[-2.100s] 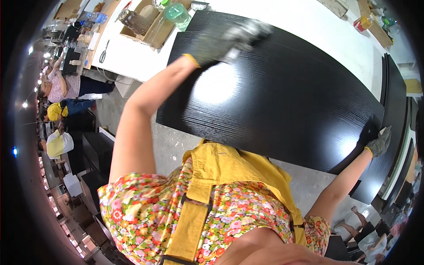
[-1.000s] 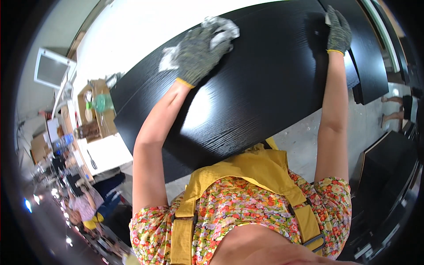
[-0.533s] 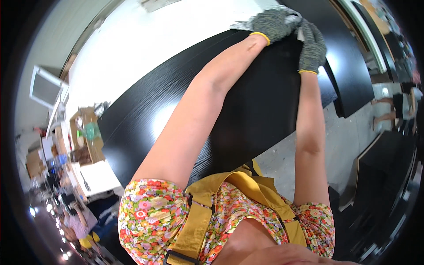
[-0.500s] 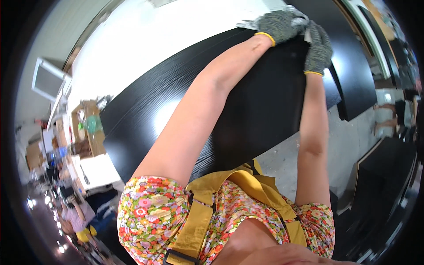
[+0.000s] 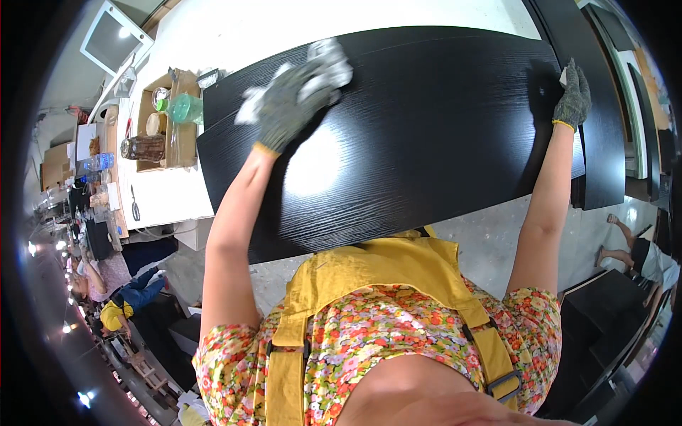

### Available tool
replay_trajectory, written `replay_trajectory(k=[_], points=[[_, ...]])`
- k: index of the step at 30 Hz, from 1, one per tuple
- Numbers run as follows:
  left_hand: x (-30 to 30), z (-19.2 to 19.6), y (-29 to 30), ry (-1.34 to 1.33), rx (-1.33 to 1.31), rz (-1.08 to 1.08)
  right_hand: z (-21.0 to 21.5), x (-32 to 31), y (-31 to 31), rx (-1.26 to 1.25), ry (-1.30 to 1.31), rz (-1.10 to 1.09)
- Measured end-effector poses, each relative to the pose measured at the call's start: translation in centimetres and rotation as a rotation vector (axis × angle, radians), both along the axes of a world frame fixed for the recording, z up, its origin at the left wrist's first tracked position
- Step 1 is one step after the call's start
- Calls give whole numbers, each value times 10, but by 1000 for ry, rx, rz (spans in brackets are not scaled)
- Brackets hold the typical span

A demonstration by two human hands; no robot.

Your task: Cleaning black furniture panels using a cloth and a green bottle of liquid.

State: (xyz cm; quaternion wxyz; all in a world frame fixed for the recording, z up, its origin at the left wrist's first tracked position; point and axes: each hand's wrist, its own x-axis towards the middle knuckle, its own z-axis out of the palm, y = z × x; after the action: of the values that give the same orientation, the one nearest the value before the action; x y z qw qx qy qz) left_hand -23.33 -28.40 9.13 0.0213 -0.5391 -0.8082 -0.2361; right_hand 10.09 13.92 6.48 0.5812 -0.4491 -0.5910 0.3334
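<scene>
A long black wood-grain board (image 5: 433, 128) lies across the white table in front of me. My left hand (image 5: 285, 106), in a grey knit glove with a yellow cuff, presses a crumpled white cloth (image 5: 329, 65) onto the board's left part. The cloth bunches out on both sides of the glove. My right hand (image 5: 574, 96), gloved alike, is at the board's right end, its fingers close together. A small pale piece (image 5: 563, 77) shows at its thumb side; its kind is too small to tell.
More dark boards (image 5: 604, 156) stand beyond the right end. Left of the board, a cardboard box (image 5: 186, 145) holds a green bottle (image 5: 185, 108) and a brown jar (image 5: 144, 148). Scissors (image 5: 135, 204) lie on the white table (image 5: 177, 202). Other people are at both sides.
My left hand has swept the cloth from the far right end to the board's left part. My right hand has parted from it and stays at the right end.
</scene>
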Motion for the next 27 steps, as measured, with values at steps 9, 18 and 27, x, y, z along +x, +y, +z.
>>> replay_trajectory(k=[9, 18, 27], points=[[-61, -13, -242, -481, 163, 677, -1, 1, -2, -3, -21, -6], [36, -9, -46, 220, 123, -122, -2, 3, 7, 59, -102, -36], [221, -19, 98, -371, 263, -942, -14, 5, 5, -1, 53, 17]])
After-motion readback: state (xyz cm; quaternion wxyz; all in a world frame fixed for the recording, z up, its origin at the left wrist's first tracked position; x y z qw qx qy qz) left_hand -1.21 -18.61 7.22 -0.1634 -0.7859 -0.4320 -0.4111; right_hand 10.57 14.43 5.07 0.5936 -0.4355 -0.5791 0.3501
